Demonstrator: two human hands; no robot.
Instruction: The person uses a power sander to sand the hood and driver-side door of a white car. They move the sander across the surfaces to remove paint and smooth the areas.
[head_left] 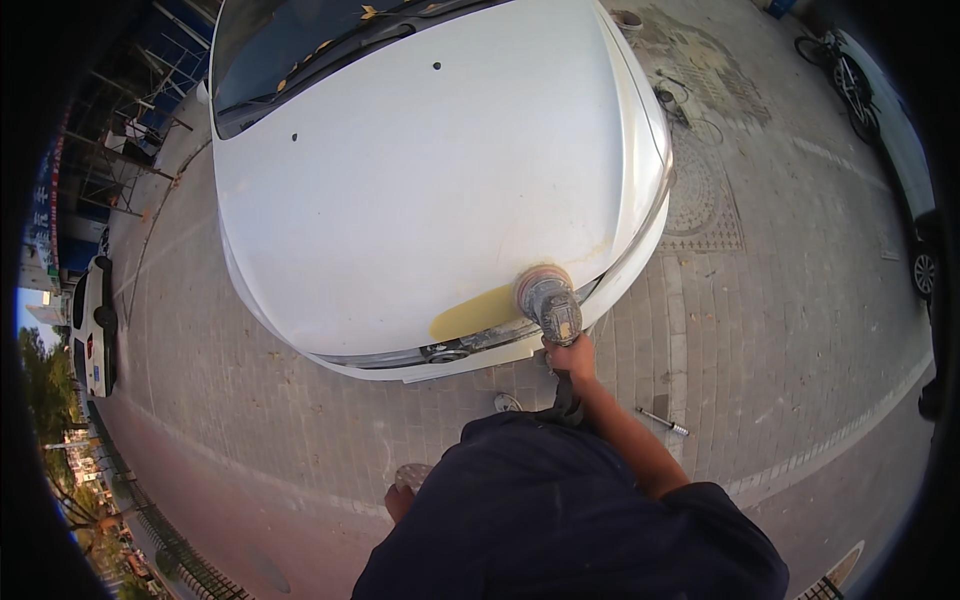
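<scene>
My right hand [572, 360] is closed around the rear of an orbital sander [553, 308], grey and dusty. The sander's round reddish pad [543, 274] rests on the front edge of a white car hood [420, 190]. Just left of the pad is a yellowish filler patch [470, 314] along that edge. Low at my left side, my left hand [400, 502] is closed on a pale, flat, round disc [412, 476]; my body hides part of this hand. A dark strap or hose [568, 400] hangs behind the sander.
On the paving to my right lies a thin metal tool [662, 421]. A coiled cable [675, 100] and a manhole cover [700, 200] are beyond the car's right side. Parked cars [92, 325] and a bicycle [850, 85] stand farther off.
</scene>
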